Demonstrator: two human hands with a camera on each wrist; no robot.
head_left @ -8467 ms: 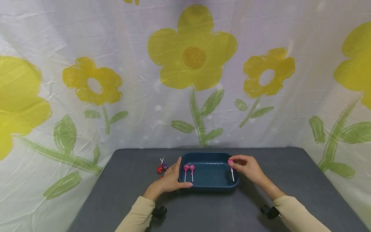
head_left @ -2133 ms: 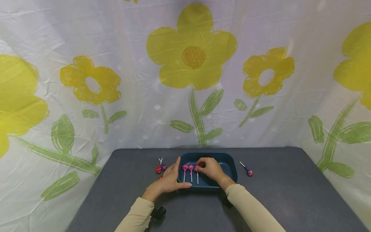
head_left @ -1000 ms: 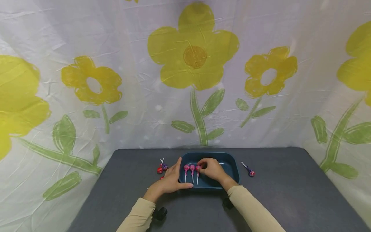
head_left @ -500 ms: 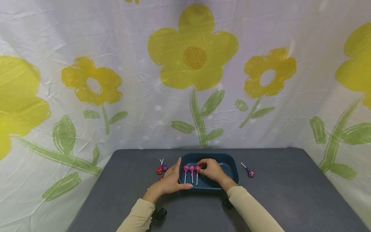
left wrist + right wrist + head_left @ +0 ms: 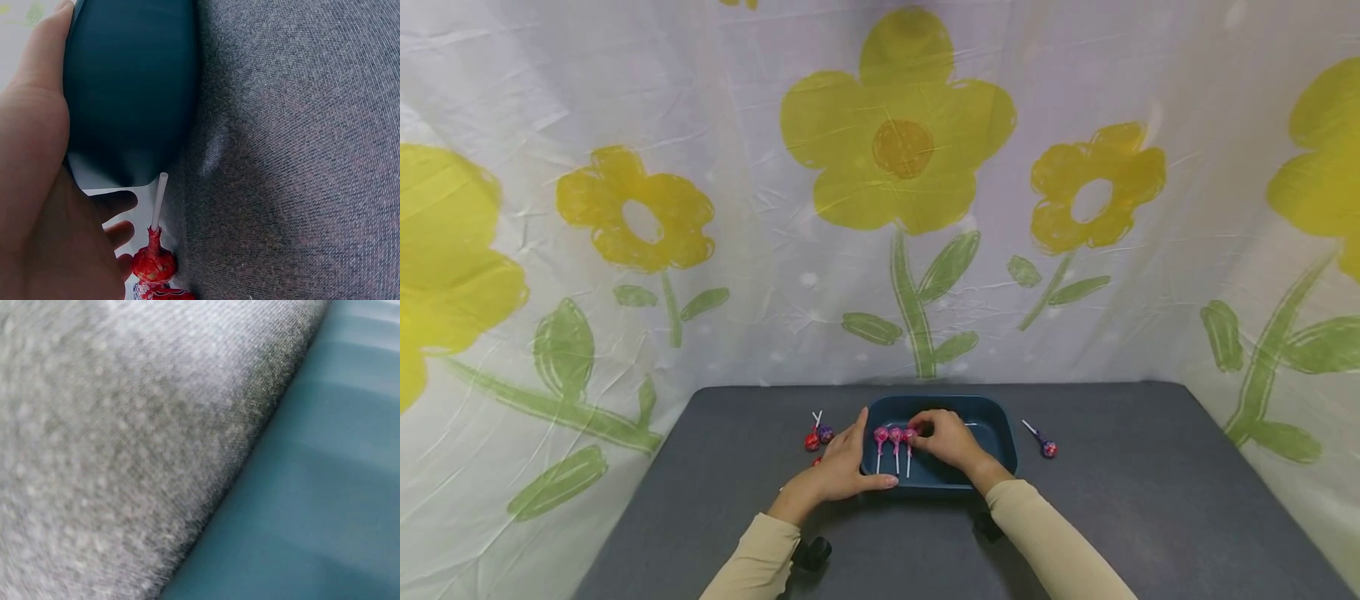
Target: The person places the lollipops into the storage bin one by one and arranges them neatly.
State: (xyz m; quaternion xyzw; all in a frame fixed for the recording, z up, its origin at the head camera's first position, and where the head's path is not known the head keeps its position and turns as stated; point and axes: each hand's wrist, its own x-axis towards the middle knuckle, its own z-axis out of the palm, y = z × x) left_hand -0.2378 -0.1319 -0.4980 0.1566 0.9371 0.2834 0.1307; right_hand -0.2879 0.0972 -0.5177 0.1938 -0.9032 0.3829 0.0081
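In the head view a dark blue tray [image 5: 1000,479] holds a row of pink lollipops in its left half. The left [image 5: 881,436] and middle [image 5: 895,436] ones lie side by side, sticks toward me. My right hand [image 5: 946,439] reaches into the tray and pinches the head of the third pink lollipop [image 5: 909,458], at the row's right end. My left hand [image 5: 841,468] rests against the tray's left end, fingers straight along it and thumb over the near rim. The right wrist view shows only tray wall [image 5: 325,487] and table cloth; the right hand is out of that view.
Left of the tray on the grey table [image 5: 1150,517] lie a red lollipop [image 5: 812,442] and a purple one [image 5: 826,434]; another red one [image 5: 817,460] is partly hidden by my left hand. A purple-and-red lollipop [image 5: 1048,448] lies right of the tray.
My right hand has carried the third pink lollipop from the tray's right end to the row at left, uncovering the lollipop on the right. Over the last second both hands barely move.
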